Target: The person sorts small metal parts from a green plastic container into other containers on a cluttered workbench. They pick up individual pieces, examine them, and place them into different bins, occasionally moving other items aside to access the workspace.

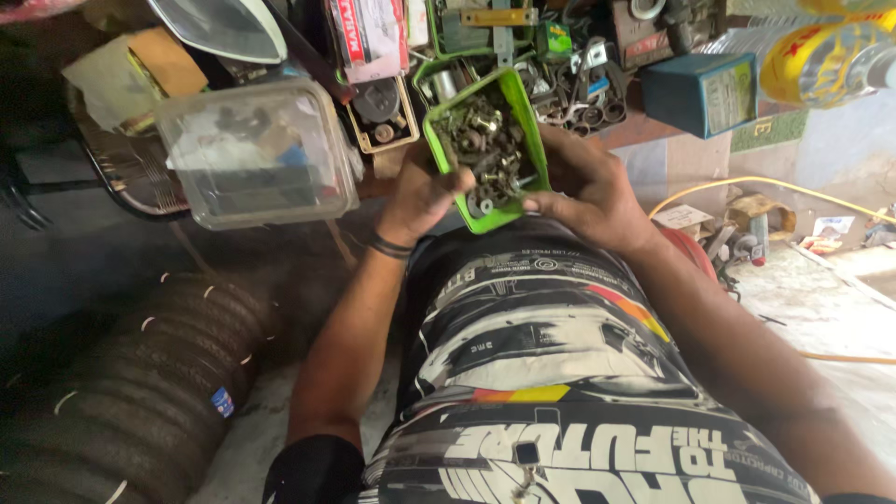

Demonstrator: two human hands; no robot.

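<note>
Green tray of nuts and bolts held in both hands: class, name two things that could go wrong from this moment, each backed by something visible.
1. The green tray is heaped with small metal parts and held tilted in the air by the left hand and right hand, so pieces could spill out.
2. The clear plastic tub sits at a tilt on clutter beside the left hand; a nudge might tip it off.
</note>
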